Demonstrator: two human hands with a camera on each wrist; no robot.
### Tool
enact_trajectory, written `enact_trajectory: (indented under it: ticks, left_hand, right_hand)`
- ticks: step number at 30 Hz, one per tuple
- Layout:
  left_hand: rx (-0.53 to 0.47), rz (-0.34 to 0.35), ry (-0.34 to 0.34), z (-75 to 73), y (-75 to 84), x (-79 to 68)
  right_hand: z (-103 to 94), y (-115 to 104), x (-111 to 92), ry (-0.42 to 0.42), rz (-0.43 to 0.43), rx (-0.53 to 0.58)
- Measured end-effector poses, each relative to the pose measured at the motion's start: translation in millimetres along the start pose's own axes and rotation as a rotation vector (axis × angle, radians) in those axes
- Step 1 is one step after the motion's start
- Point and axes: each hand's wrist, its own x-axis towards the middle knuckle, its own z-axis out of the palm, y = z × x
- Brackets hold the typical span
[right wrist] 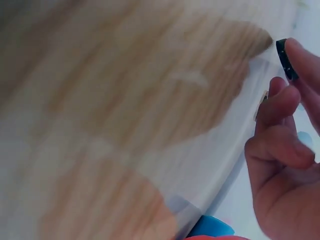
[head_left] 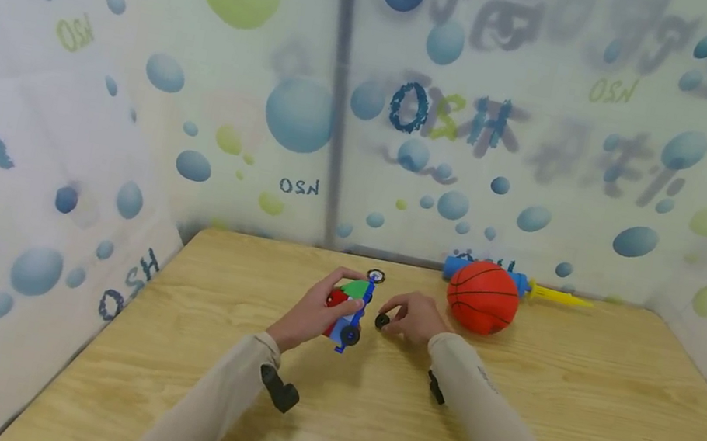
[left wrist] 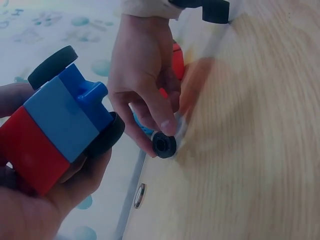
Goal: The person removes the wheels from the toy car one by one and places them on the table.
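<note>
Right hand (head_left: 417,320): thumb and fingers pinch a small black wheel (left wrist: 170,142). Left hand (head_left: 312,314): fingers grip a block-built toy car (left wrist: 62,119), red/blue/green, black wheels fitted, held up off the wooden surface (head_left: 393,440), just left of the right fingers. Pale-centred disc (head_left: 375,276) on the surface, just beyond the left fingers. Red ball (head_left: 483,299) near, right of and beyond the right fingers; blue-and-yellow toy (head_left: 553,295) farther out, partly hidden behind it.
</note>
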Motion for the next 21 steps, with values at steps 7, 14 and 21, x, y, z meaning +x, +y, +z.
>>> enact_trajectory:
  ticks: [7, 14, 21]
  left_hand:
    - [0.020, -0.011, -0.003, -1.8, -0.3, 1.9]
    - [0.055, -0.020, 0.005, -2.4, -1.9, 3.5]
    - [0.042, -0.007, -0.001, -0.9, -5.7, 5.4]
  right_hand:
    - [7.8, -2, 12, 0.041, 0.067, -0.052]
    - [13.0, -9, 19, 0.022, 0.087, -0.074]
    - [7.2, -14, 12, 0.036, 0.062, -0.043]
